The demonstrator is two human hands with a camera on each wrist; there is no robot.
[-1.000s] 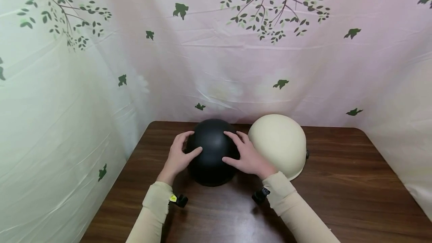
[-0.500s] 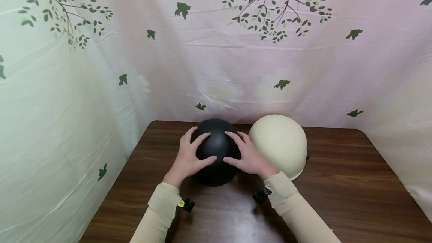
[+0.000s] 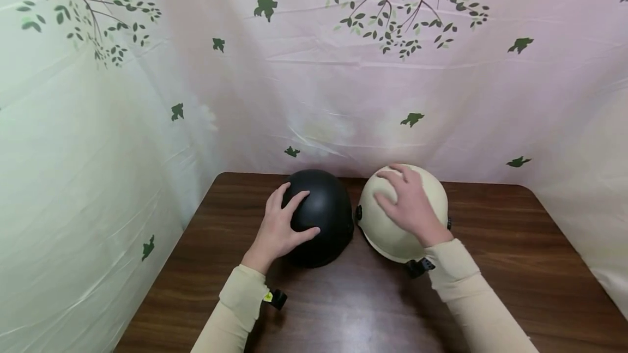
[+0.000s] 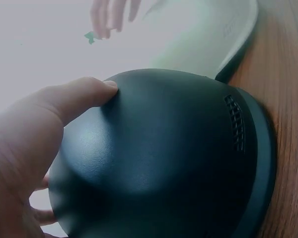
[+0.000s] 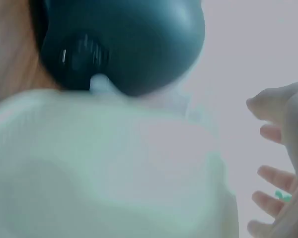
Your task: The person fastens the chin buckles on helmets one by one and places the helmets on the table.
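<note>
- Right hand [image 3: 411,203] jumps off black domed helmet [image 3: 328,203], over cream domed helmet [image 3: 385,233], fingers apart!
- Left hand [image 3: 279,231] stays on black, fingers spread.
- Brown wooden bench [image 3: 520,277]: rear edge close, room rightward.

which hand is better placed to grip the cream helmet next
Probably the right hand: it hovers by the cream helmet and holds nothing, while the left hand rests on the black helmet.

Left sleeve [image 3: 223,326] and right sleeve [image 3: 490,309] long, plain, pale beige; cuffs [image 3: 242,290] wide, softly creased. Left hand [image 3: 278,229] and right hand [image 3: 411,203] bare. At left wrist, small black boxy camera [image 3: 278,299], yellow label [image 3: 267,297] alongside, its dark marking unreadable. Right-wrist camera [image 3: 417,268] also black, compact, small pale marks on it.
</note>
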